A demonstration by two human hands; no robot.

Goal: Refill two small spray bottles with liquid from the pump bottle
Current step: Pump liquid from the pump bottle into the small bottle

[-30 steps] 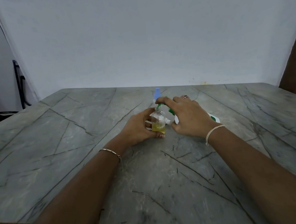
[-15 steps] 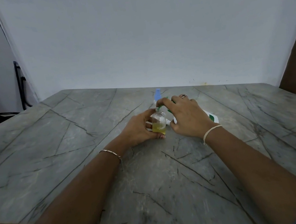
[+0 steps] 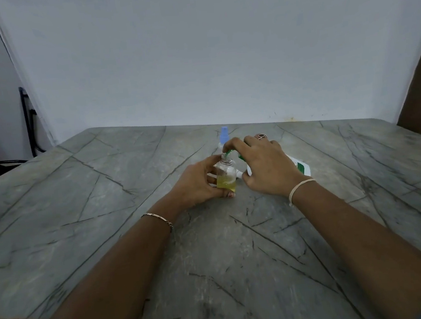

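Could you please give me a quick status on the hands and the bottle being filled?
Left hand gripping small bottle, part full of yellow liquid. Right hand on pump bottle, green nozzle at the neck. Second spray bottle behind, clear.

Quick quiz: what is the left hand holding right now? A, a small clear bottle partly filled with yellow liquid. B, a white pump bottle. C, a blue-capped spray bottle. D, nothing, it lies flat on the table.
A: the left hand wraps around the small clear bottle, which stands on the table with yellow liquid in its lower part, while the blue-capped bottle stands untouched behind.
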